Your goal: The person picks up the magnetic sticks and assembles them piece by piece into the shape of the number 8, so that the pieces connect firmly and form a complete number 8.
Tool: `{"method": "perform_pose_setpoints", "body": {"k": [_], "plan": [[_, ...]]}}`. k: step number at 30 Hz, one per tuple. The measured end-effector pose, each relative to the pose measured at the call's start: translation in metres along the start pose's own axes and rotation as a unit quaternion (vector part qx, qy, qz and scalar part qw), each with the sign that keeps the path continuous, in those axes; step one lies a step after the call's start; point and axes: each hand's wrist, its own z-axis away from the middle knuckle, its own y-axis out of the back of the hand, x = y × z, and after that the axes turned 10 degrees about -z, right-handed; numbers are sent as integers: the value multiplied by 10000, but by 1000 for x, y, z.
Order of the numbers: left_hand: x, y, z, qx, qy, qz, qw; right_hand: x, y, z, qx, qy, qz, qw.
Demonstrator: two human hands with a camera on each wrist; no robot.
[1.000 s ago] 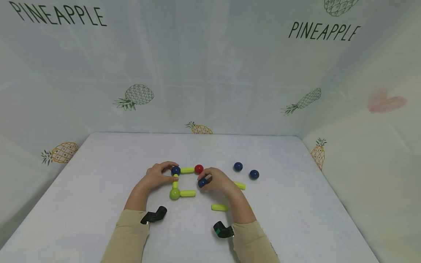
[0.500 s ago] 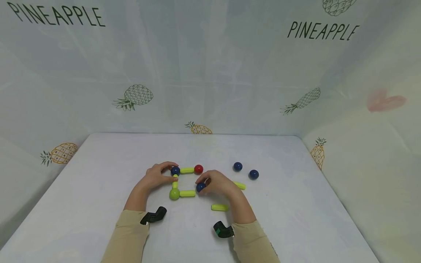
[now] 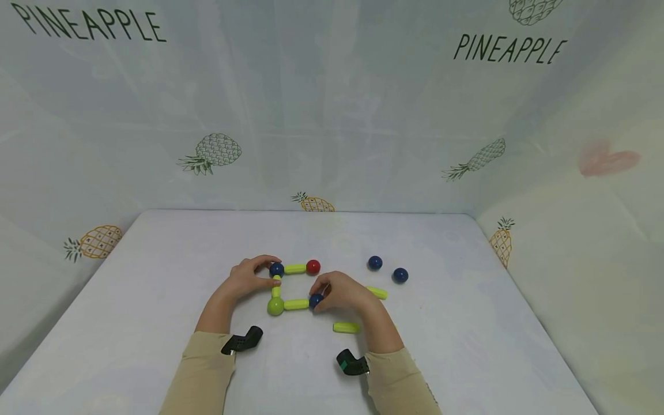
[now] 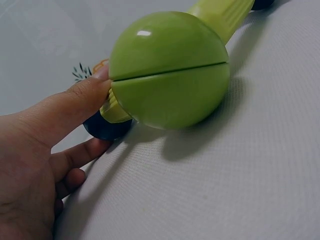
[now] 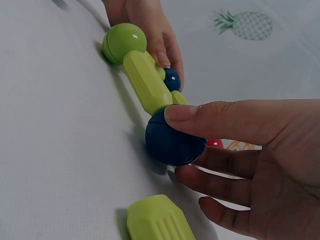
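On the white table lies a joined shape of balls and yellow-green sticks, open on its right side. My left hand [image 3: 251, 276] grips its far-left corner, a blue ball [image 3: 277, 270], with the thumb on the side stick [image 3: 276, 291]. From that corner a stick [image 3: 295, 268] runs to a red ball [image 3: 313, 267]. A green ball [image 3: 275, 306] forms the near-left corner, and another stick [image 3: 297, 304] leads right from it. My right hand [image 3: 339, 290] pinches a second blue ball [image 5: 175, 140] between thumb and fingers, right at that stick's end.
Two loose blue balls, one farther back [image 3: 375, 263] and one nearer [image 3: 400, 275], lie to the right. A loose stick [image 3: 346, 327] lies in front of my right hand; another stick [image 3: 377, 293] is partly hidden behind it. A patterned curtain [image 3: 332, 115] hangs behind the table.
My right hand has moved the blue ball nearer and slightly left, from beside the red ball to the free end of the near stick. My left hand has stayed in place.
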Motion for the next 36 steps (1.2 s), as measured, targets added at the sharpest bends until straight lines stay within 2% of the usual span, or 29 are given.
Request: {"method": "perform_pose_setpoints", "body": {"k": [11, 17, 24, 36], "plan": [[0, 1, -2, 26, -140, -32, 9999, 0, -1, 0, -108, 34, 15, 9999], [2, 1, -1, 5, -98, -2, 10000, -3, 2, 5, 18, 74, 13, 10000], [2, -1, 1, 15, -190, 22, 9998, -2, 8, 17, 351, -97, -89, 9993], [2, -1, 2, 85, -130, 12, 9999, 9, 21, 41, 377, -127, 56, 9992]]}}
